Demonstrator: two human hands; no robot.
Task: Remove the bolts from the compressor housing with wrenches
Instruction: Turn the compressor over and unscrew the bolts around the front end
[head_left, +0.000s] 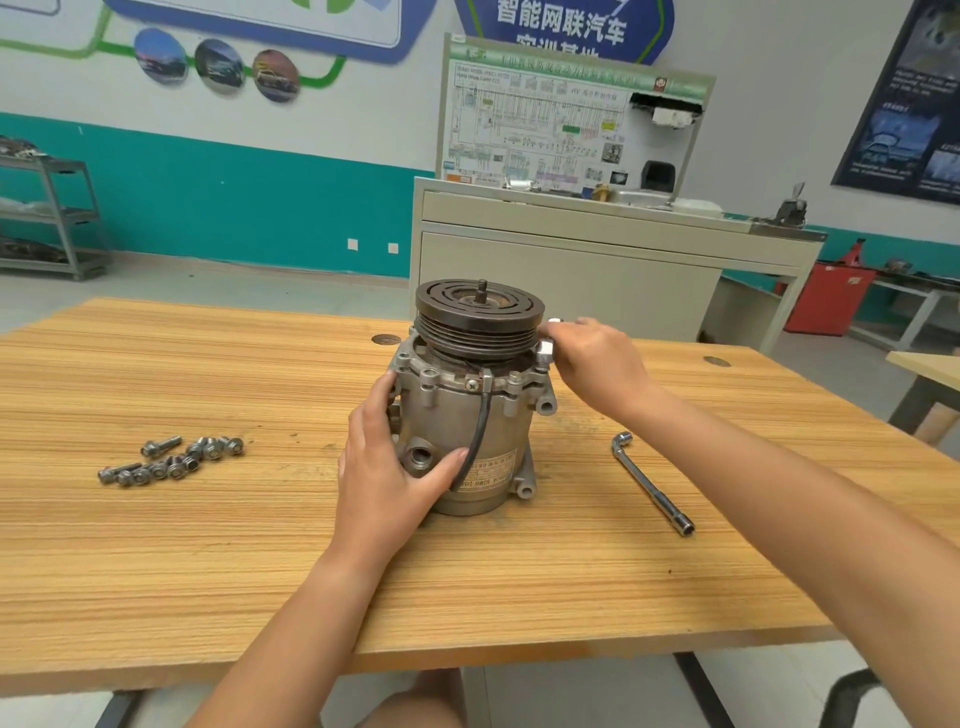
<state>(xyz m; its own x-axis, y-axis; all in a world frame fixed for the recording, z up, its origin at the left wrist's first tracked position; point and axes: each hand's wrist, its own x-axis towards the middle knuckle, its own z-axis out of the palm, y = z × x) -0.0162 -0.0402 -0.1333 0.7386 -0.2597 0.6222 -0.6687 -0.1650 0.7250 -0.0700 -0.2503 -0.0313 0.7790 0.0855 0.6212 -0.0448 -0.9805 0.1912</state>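
Observation:
A grey metal compressor (470, 436) stands upright on the wooden table (218, 545), its dark grooved pulley (479, 317) on top and a black cable down its front. My left hand (387, 478) wraps round the housing's left side, thumb on the front. My right hand (592, 364) grips a shiny socket tool (545, 353) set on a bolt at the right rim of the flange, below the pulley. Several removed bolts (169, 461) lie in a loose pile on the table to the left.
An L-shaped socket wrench (652, 483) lies on the table to the right of the compressor. Behind the table stands a beige training bench (597, 244) with a wiring diagram board. A grey shelf rack (57, 218) is at the far left, a red box (828, 299) at the right.

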